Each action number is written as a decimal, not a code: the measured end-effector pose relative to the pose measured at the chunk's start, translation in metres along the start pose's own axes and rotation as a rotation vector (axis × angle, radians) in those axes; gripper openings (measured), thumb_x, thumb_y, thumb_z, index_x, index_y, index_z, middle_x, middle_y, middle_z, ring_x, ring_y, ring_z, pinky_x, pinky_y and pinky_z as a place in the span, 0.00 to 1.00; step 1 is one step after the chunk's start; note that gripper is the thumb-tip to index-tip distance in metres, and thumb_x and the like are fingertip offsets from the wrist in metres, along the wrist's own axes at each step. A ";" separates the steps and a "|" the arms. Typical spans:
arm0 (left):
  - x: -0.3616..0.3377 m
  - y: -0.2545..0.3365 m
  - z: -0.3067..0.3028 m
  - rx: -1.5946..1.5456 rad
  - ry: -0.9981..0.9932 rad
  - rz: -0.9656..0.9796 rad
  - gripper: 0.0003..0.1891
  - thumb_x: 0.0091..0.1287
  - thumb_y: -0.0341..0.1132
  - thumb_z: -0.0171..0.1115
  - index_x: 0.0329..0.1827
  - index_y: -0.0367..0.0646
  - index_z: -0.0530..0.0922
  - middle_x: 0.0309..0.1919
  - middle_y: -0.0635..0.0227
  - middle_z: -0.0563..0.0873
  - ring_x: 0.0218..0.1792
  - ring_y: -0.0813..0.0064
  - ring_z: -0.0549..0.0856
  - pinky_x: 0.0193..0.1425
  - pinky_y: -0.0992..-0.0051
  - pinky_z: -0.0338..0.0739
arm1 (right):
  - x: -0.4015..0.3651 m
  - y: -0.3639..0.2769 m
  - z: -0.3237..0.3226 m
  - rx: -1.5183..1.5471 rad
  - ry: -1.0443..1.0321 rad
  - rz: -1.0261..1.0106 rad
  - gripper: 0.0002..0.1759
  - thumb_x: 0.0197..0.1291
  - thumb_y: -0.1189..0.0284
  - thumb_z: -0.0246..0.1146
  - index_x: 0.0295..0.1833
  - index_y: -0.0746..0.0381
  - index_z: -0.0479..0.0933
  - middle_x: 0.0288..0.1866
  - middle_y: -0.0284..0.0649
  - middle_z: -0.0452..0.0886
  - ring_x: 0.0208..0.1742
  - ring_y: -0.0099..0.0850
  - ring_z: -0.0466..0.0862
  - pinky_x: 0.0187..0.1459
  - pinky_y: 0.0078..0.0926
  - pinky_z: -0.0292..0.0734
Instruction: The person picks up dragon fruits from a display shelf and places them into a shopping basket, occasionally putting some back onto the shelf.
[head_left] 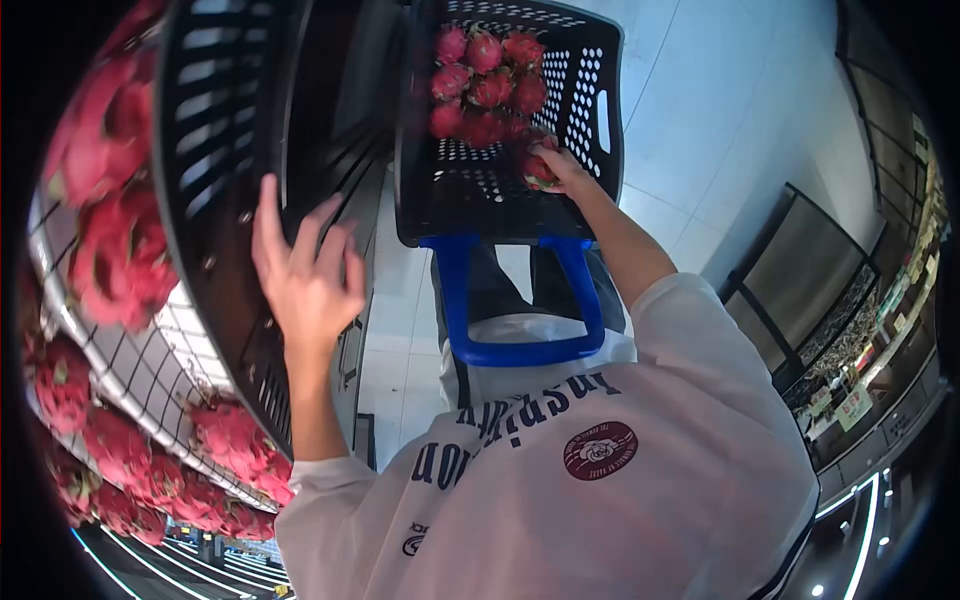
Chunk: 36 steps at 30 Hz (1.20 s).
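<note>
My right hand [566, 172] is closed around a dragon fruit [541, 168] inside a black shopping basket [470, 215]. The fruit is low in the basket's near right part, and my fingers partly hide it. More dragon fruits [488, 88] lie in a cluster toward the basket's far end. My left hand [308, 275] hovers off to the left with fingers apart and nothing in it, beside a dark slatted panel [225, 250]. The basket's blue handle [530, 352] rests folded down toward my body.
On the left, several dragon fruits [120, 255] sit beyond the dark panel, with more on a wire rack [190, 340] below. Pale floor tiles [690, 110] stretch to the right. A dark framed stand [800, 280] and shelves of goods [880, 350] are farther right.
</note>
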<state>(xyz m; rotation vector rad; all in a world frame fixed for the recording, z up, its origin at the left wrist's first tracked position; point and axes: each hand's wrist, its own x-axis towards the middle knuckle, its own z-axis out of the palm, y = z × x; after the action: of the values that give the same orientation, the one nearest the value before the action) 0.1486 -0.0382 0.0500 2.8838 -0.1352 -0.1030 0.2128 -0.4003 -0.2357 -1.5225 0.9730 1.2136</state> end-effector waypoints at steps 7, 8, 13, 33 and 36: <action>0.000 0.000 -0.005 0.212 -0.188 0.020 0.13 0.60 0.36 0.56 0.39 0.47 0.90 0.52 0.69 0.89 0.74 0.39 0.65 0.81 0.35 0.43 | 0.183 0.049 -0.002 -0.235 0.076 0.099 0.59 0.40 0.44 0.81 0.70 0.70 0.65 0.59 0.54 0.81 0.62 0.46 0.83 0.54 0.43 0.85; -0.001 0.001 -0.007 0.252 -0.207 -0.005 0.16 0.65 0.41 0.54 0.41 0.49 0.90 0.55 0.72 0.89 0.78 0.39 0.58 0.82 0.36 0.40 | 0.204 0.057 -0.001 -0.225 0.071 0.128 0.59 0.40 0.44 0.81 0.70 0.70 0.65 0.59 0.54 0.81 0.62 0.46 0.83 0.54 0.43 0.85; -0.005 -0.001 -0.009 0.338 -0.272 0.015 0.16 0.63 0.38 0.53 0.40 0.46 0.90 0.51 0.65 0.89 0.77 0.41 0.59 0.80 0.30 0.34 | 0.264 0.071 0.019 -0.149 0.365 0.202 0.53 0.47 0.52 0.80 0.72 0.64 0.61 0.65 0.52 0.76 0.60 0.41 0.83 0.51 0.48 0.84; -0.010 0.004 -0.011 0.374 -0.271 -0.023 0.17 0.65 0.36 0.49 0.42 0.39 0.87 0.53 0.51 0.88 0.77 0.39 0.59 0.79 0.32 0.30 | 0.288 0.082 0.026 -0.103 0.341 0.277 0.61 0.47 0.40 0.72 0.75 0.72 0.59 0.76 0.55 0.65 0.73 0.57 0.70 0.74 0.40 0.67; -0.007 0.005 -0.015 0.366 -0.300 -0.002 0.17 0.65 0.36 0.49 0.42 0.39 0.87 0.52 0.51 0.88 0.77 0.42 0.61 0.79 0.32 0.29 | 0.241 0.056 0.043 -0.209 0.500 0.304 0.64 0.50 0.38 0.69 0.77 0.71 0.51 0.73 0.68 0.64 0.73 0.56 0.70 0.71 0.44 0.69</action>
<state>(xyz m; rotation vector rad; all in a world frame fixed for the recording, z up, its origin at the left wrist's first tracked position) 0.1428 -0.0384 0.0658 3.2117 -0.2265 -0.5681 0.1970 -0.3804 -0.4859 -1.9496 1.4852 1.1920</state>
